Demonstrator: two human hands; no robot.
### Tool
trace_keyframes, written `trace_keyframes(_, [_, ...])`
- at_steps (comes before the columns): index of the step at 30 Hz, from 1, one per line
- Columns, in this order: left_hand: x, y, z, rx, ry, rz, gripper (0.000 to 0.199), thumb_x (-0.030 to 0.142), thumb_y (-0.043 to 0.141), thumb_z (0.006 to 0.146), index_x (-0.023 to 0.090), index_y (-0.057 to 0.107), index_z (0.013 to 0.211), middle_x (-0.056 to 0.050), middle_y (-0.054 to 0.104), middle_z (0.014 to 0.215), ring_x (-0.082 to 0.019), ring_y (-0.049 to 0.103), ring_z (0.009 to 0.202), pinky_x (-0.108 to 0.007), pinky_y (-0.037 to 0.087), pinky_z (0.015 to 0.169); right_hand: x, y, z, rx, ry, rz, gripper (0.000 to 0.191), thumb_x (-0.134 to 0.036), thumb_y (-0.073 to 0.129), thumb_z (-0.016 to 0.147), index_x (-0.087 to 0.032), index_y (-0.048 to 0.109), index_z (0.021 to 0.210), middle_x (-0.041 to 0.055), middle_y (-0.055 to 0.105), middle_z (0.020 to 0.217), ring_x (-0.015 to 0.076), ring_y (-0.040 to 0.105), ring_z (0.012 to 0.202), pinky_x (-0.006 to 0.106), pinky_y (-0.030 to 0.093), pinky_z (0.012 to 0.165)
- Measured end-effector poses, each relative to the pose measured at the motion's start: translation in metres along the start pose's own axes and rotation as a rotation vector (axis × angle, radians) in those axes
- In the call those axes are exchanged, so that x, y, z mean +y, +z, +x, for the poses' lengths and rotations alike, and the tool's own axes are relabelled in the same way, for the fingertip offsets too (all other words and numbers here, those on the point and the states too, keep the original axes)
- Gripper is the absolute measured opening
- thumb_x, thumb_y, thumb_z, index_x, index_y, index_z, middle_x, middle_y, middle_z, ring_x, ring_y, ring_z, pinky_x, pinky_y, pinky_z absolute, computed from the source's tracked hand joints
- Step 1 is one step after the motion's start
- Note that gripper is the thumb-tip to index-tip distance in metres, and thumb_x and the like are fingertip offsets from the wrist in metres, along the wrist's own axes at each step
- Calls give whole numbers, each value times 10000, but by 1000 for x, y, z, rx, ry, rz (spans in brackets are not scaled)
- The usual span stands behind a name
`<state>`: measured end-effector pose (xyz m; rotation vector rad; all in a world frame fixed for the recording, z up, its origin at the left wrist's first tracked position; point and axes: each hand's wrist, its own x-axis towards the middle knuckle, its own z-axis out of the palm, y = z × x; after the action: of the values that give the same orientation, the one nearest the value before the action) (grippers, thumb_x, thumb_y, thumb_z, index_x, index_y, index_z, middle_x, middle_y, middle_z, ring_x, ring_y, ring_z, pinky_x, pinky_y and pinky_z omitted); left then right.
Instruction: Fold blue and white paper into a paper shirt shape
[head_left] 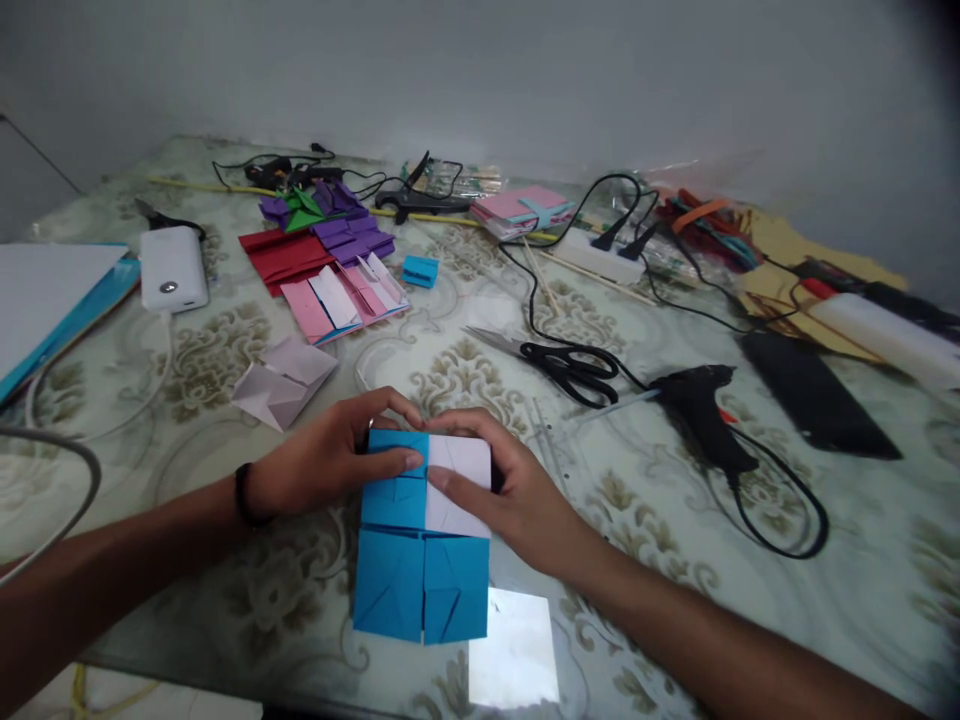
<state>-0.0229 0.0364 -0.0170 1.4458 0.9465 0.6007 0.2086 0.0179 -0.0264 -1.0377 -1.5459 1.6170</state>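
Observation:
A folded paper piece [421, 585], blue with one white square at its upper right, is held low over the near middle of the table. My left hand [349, 455] grips its upper left, thumb on the blue face and fingers behind the far edge. At the upper right, my right hand [499, 485] lays its thumb on the white square and curls its fingers round the far edge. Both thumbs almost meet at the seam. Just beyond my left hand lies a folded pale paper [285, 382]. Black-handled scissors [566, 368] lie past my right hand.
A hot glue gun [694, 410] with its looped cable lies at right, near a black phone [817, 392]. Pink, red and purple folded papers [345, 300] spread behind. A white power bank [172, 268] stands left, with a power strip [600, 255] at the back.

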Motion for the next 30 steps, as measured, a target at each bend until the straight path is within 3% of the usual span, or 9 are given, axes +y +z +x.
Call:
trace_keyframes(4, [-4,2,0,8,3,-41,281,379,757,913,177,635,1066,0,692,861,-131,604,742,-210,468,629,2,1,1,2,55,53,286,-394,734,921,-259,647,1157,8,641,947,160,590,765,260,476,638])
trace_keyframes(15, [0,1,-1,-4,5,-53,220,330,760,904,160,645,983,16,637,791,-116,557,714,-208,445,629,2,-1,1,-7,31,19,253,-382,733,923,-249,654,1124,-3,636,913,157,574,772,266,453,662])
trace_keyframes(20, [4,0,-2,-35,-12,-55,228,342,752,911,158,633,974,17,632,777,-111,547,694,-197,418,598,2,0,2,-30,61,63,287,-442,756,900,-246,640,1074,-19,600,820,150,541,698,264,409,600])
trace_keyframes(27, [5,0,-1,-34,-19,5,279,374,742,911,186,628,1083,3,680,875,-126,592,748,-196,451,620,3,1,3,-44,91,130,293,-476,745,905,-251,629,1053,-31,577,761,144,518,651,259,385,570])
trace_keyframes(30, [5,1,-1,2,-54,-51,375,443,720,926,206,588,1185,17,664,840,-121,578,682,-189,427,560,5,0,6,42,73,179,318,-468,776,872,-249,630,1051,-27,593,789,147,536,666,260,404,578])
